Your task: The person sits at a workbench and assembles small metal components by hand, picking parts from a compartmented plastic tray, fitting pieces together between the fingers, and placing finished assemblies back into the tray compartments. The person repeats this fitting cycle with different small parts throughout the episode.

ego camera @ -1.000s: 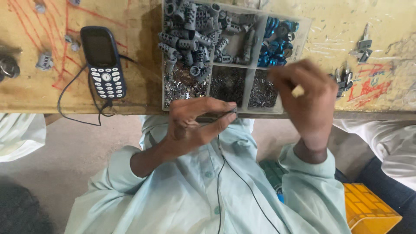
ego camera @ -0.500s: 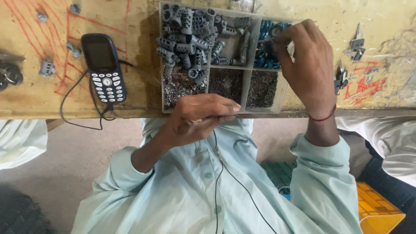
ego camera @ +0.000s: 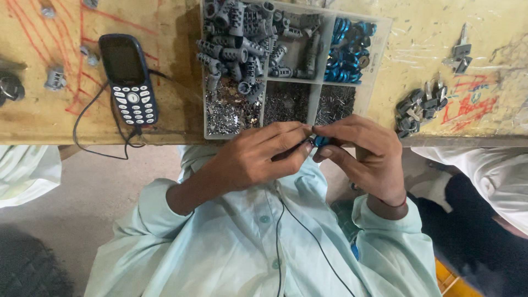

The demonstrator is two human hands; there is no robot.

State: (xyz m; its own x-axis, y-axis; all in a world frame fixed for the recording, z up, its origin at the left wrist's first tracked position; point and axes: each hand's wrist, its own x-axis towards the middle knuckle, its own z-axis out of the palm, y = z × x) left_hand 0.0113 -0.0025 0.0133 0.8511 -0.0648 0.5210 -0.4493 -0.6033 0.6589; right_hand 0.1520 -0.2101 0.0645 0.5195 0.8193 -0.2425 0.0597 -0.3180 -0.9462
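Observation:
My left hand (ego camera: 258,157) and my right hand (ego camera: 366,154) meet just below the table's front edge, fingertips together. Between them sits a small dark part with a blue piece (ego camera: 318,142), pinched by both hands and mostly hidden by the fingers. Directly above the hands lies a clear compartment tray (ego camera: 383,33). It holds grey cylindrical parts (ego camera: 242,38), blue ring-shaped pieces (ego camera: 347,50) and tiny metal bits (ego camera: 286,102).
A dark blue keypad phone (ego camera: 129,80) with a black cable lies on the worn wooden table (ego camera: 44,115) at left. A pile of small keys (ego camera: 421,107) lies at right. Another person's white sleeve (ego camera: 484,176) shows at lower right.
My right hand has come down from the blue-ring compartment to meet my left hand at the table edge. A blue piece now sits between the fingertips.

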